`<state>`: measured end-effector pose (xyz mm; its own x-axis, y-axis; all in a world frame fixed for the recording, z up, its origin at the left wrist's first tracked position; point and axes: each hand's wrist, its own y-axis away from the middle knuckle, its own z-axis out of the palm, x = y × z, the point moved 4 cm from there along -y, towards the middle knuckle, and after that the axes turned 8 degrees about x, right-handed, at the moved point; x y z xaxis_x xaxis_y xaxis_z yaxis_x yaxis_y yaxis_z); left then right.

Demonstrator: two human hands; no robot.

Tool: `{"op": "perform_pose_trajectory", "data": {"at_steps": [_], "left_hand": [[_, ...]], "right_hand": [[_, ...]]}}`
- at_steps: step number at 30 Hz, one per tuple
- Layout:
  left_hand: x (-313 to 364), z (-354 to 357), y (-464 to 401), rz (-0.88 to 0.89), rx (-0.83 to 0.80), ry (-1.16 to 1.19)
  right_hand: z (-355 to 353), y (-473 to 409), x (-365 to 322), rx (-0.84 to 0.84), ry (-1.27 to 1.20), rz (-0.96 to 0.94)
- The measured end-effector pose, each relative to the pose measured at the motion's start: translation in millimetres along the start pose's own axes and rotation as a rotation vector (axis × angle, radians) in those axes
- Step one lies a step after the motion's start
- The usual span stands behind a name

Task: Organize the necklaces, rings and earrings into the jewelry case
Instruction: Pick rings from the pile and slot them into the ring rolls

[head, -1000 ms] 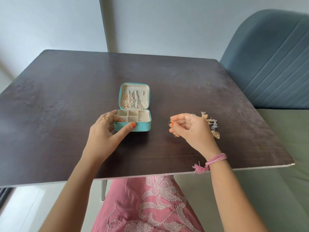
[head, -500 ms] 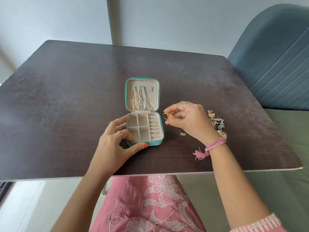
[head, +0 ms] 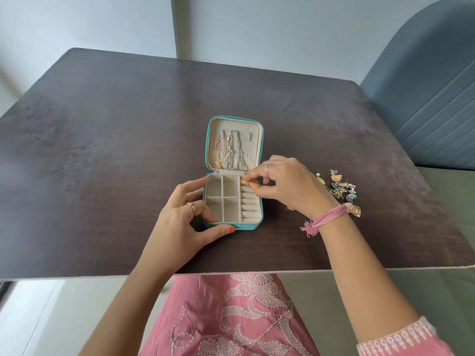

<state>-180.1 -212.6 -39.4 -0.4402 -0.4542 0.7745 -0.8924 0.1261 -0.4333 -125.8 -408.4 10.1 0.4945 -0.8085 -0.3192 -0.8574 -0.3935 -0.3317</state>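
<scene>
1. Left hand [head: 185, 219]: nearest the viewer, it holds the jewelry case [head: 232, 199] at the near-left corner, thumb along the front wall and fingers curled against the left wall, steadying it on the table [head: 102, 150].
2. Ring rolls [head: 249, 201]: padded bars filling the right column of the tray, each lying left to right, stacked near to far.
3. Right hand [head: 285, 186]: thumb and forefinger pinch a gold ring [head: 244, 182] over the farthest roll, at the tray's far-right corner. The slot lies directly beneath the fingertips, so the coming move is judged a short downward press; this hand is the nearer to it.
4. Earrings [head: 339, 191]: a loose heap on the table, right of the wrist.
5. Necklaces [head: 230, 152]: hanging in the open lid, farthest away.
</scene>
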Motion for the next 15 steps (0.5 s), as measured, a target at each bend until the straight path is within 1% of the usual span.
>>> {"op": "perform_pose_trajectory", "data": {"at_steps": [3,9,15], "left_hand": [[-0.1,0.6,-0.4,-0.001,-0.002,-0.004],[0.3,0.2,-0.1,-0.008,-0.018,-0.008],[-1.7,-1.0,-0.6,-0.043,-0.015,-0.048]], "right_hand": [[-2.2,1.6,-2.7,0.051,0.044,-0.044],[1.3,1.8,2.0,0.073,0.027,-0.068],[2.5,1.2,0.9,-0.009,0.006,0.006]]}}
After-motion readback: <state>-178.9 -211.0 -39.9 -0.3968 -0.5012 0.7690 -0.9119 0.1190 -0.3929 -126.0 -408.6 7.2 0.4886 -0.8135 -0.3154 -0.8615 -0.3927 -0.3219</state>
